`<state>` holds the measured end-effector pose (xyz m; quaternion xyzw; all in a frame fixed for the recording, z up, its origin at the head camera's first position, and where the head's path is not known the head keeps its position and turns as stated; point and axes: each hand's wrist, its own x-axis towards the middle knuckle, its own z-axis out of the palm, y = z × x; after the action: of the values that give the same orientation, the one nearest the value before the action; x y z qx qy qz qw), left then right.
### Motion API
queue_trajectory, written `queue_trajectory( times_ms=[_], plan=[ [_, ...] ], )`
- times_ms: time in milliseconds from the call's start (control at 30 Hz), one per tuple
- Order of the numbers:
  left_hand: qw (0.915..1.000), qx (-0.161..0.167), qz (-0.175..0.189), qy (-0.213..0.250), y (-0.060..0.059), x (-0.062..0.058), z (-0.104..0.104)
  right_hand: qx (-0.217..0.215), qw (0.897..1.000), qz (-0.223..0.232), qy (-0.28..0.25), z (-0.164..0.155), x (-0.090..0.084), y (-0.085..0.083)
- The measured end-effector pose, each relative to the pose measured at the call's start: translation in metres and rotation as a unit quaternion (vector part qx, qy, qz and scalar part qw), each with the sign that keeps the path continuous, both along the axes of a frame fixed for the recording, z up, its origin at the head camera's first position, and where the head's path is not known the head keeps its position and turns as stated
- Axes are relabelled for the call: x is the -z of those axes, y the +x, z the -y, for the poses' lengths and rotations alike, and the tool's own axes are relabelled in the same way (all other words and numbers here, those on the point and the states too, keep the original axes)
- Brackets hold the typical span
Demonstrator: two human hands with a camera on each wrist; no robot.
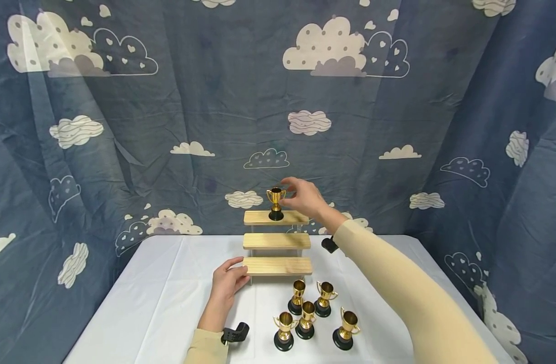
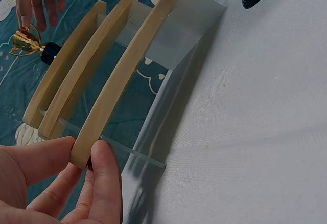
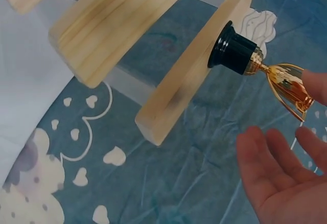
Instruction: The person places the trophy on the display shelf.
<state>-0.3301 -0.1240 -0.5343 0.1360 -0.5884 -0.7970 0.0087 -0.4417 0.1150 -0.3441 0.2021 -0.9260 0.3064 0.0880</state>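
Trophies come first, nearest the viewer: five small gold cups on black round bases (image 1: pixel 310 316) stand in a loose cluster on the white tablecloth (image 1: pixel 159 303), to the right of the left hand's fingers and just in front of the stand. Each has a shiny gold bowl, two side handles, a thin stem and a black foot.

The left hand (image 1: pixel 226 283) rests on the cloth with thumb and fingers curled round the left end of the lowest step; the left wrist view shows the thumb (image 2: pixel 104 175) pressed to the end of that board.

The three-step wooden stand (image 1: pixel 278 241) has three pale pine boards on clear side panels, rising away from the viewer. The two lower steps hold nothing.

On the top step stands a sixth trophy (image 1: pixel 275 203), upright, near the step's middle, just left of the right hand's fingertips. The right hand (image 1: pixel 305 197) hovers beside its bowl, fingers loosely spread and relaxed; in the right wrist view the fingers (image 3: pixel 271 168) are apart from the cup, not gripping it.

Behind hangs a blue cloud-print curtain (image 1: pixel 123 126).
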Motion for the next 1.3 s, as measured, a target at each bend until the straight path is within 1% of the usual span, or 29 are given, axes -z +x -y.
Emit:
queue_trajectory(
  times_ms=[200,467,633,833,1067,1300],
  plan=[
    [1.0000,-0.005,-0.001,-0.001,-0.002,0.001,0.001,-0.006,1.000,-0.001,0.013,-0.006,-0.004,0.004],
    [1.0000,-0.007,-0.004,0.004,-0.002,0.001,-0.002,0.000,1.000,0.001,0.021,-0.025,-0.010,0.017],
    [1.0000,-0.005,-0.007,0.003,-0.002,0.002,-0.001,-0.006,0.999,-0.007,0.042,-0.035,-0.010,0.025],
    [1.0000,-0.003,-0.008,0.004,-0.001,0.000,0.000,-0.021,0.997,-0.018,0.077,-0.042,-0.007,0.040],
    [1.0000,-0.006,-0.006,0.005,0.000,-0.001,0.000,-0.031,0.996,-0.023,0.078,-0.046,-0.005,0.059],
    [1.0000,-0.005,-0.001,0.005,0.001,-0.002,-0.001,-0.045,0.994,-0.030,0.094,-0.054,0.001,0.078]
  ],
)
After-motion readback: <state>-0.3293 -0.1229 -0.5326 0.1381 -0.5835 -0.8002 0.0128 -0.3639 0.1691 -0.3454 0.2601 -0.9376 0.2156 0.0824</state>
